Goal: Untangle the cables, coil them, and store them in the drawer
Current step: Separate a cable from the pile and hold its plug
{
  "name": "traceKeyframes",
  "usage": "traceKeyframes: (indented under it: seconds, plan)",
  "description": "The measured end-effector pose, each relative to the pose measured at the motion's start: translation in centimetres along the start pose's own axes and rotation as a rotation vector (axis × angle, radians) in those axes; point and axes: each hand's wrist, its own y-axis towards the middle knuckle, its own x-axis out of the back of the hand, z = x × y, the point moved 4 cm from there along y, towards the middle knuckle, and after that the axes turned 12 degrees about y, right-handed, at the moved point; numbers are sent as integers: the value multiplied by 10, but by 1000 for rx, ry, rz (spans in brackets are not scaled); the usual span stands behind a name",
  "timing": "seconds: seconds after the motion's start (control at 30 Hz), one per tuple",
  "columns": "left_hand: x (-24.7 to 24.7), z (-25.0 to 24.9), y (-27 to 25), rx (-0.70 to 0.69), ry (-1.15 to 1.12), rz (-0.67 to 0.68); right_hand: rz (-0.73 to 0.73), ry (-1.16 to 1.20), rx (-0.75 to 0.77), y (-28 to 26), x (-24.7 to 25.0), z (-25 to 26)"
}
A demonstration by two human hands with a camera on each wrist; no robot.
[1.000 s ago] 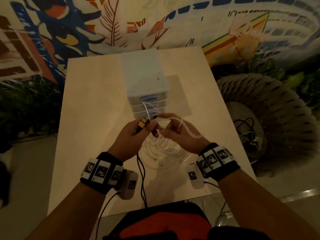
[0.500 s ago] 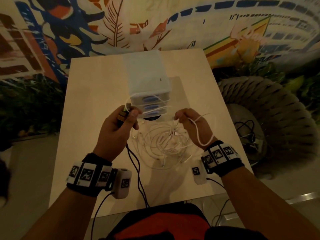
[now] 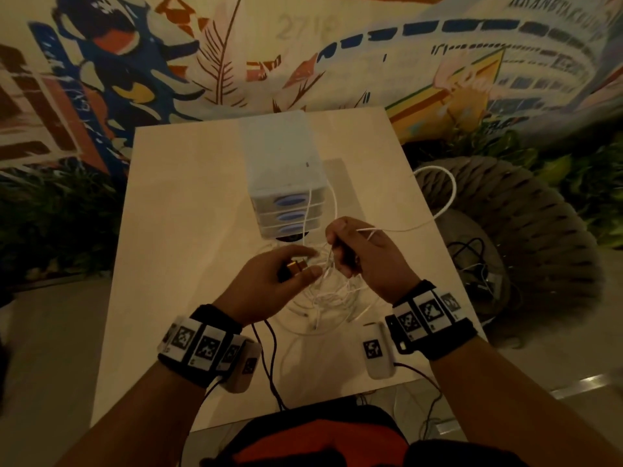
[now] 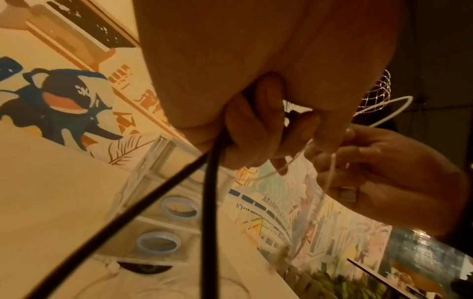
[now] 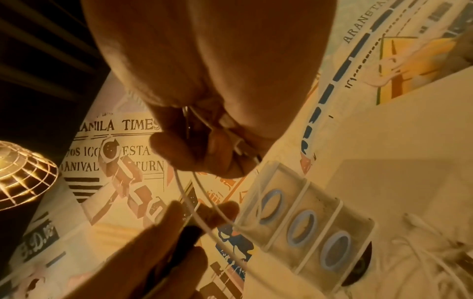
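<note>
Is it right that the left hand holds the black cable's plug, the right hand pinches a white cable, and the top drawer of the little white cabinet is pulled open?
Not quite. The head view shows all three drawers of the cabinet closed. The rest holds: the left hand holds the black cable's plug, and the right hand pinches a white cable.

Table (image 3: 188, 251): pale wood-look top, smooth, matt. Drawer unit (image 3: 281, 156): frosted translucent plastic, w/ glossy blue plastic handles (image 5: 300, 227). White cable (image 3: 448, 193): thin, smooth plastic sheath, slight sheen. Black cable (image 4: 210, 202): matt rubbery jacket; its plug (image 3: 296, 266) shows shiny metal. Wristbands (image 3: 202, 345): black cloth, matt white tags. Chair (image 3: 526, 230): rough woven rope. Lamp (image 5: 23, 178): bright wire mesh, metal by the look.
</note>
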Motion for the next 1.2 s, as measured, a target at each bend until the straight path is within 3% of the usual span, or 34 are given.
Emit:
traceKeyframes:
  seconds: [0.17, 0.4, 0.6, 0.77, 0.9, 1.0, 1.2]
  plan:
    - [-10, 8, -4, -16, 46, 42, -64, -14, -111, 3, 11, -16]
    - [3, 10, -9, 7, -66, -123, -79, -58, -306, -5, 16, -32]
    - [-14, 1, -1, 35, 38, -57, -55, 215, -318, -3, 5, -30]
    - [-18, 1, -1, -5, 2, 29, -30, 129, -319, 2, 11, -34]
    - [-9, 18, -1, 150, -16, -53, -49, -161, -356, 3, 32, -43]
    - [7, 34, -3, 284, -79, -166, -32, -214, -429, -5, 57, -55]
    - [31, 58, -14, 377, -100, -304, -351, 107, -386, -31, 137, -56]
